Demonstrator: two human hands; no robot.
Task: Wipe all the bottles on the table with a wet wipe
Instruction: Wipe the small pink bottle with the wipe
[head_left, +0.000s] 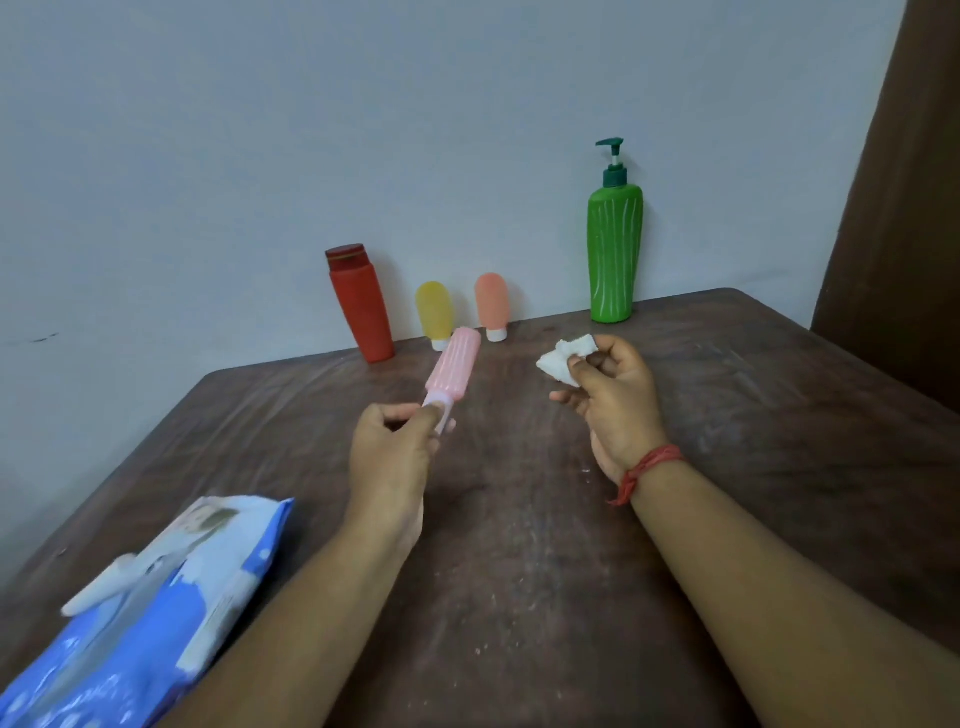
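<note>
Left hand (392, 447): pinches the white cap end of a ribbed pale-pink plastic bottle (453, 364), held off the dark brown table (519, 519), body aimed toward the wall.
Right hand (615, 395): grips a crumpled white wet wipe (563, 359), apart from that bottle.
Standing at the back: red flip-cap bottle (361, 304), yellow tube (435, 314), salmon tube (492, 304), green pump bottle (614, 249).
Advice: wrap wipe round the ribs, stroke lengthwise, rotate; keep cap grip firm.

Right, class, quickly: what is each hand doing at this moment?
Left hand: fingers grip the cap end of the pink bottle.
Right hand: fingers pinch the crumpled wet wipe.
</note>
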